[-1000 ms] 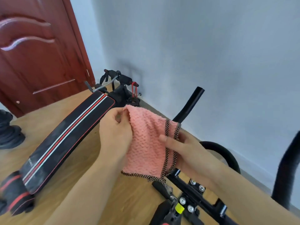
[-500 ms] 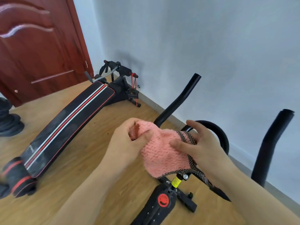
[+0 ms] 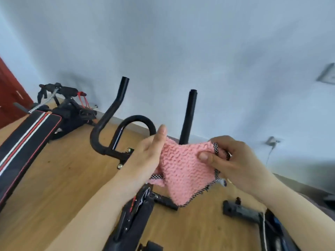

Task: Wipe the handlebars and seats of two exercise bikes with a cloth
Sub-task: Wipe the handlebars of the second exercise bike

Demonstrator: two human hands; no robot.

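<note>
A pink cloth (image 3: 183,169) with a black-and-white checked hem is stretched between both hands above the near exercise bike. My left hand (image 3: 148,154) holds its left edge, fingers extended upward along the fabric. My right hand (image 3: 228,160) pinches the right corner between thumb and fingers. Behind the cloth rise the bike's black handlebars (image 3: 116,113), with a curved left horn, a centre loop and a straight right horn (image 3: 188,116). The bike's frame (image 3: 134,218) runs down below my hands. No seat is in view.
A black sit-up bench (image 3: 27,140) with red and white stripes lies on the wooden floor at left. Part of a second machine (image 3: 257,216) sits at lower right. A pale wall stands close behind, with a red door (image 3: 9,98) at far left.
The view swung right and up, bringing both handlebar horns into sight. My hands spread the cloth wider, and my left fingers straightened from a curled grip.
</note>
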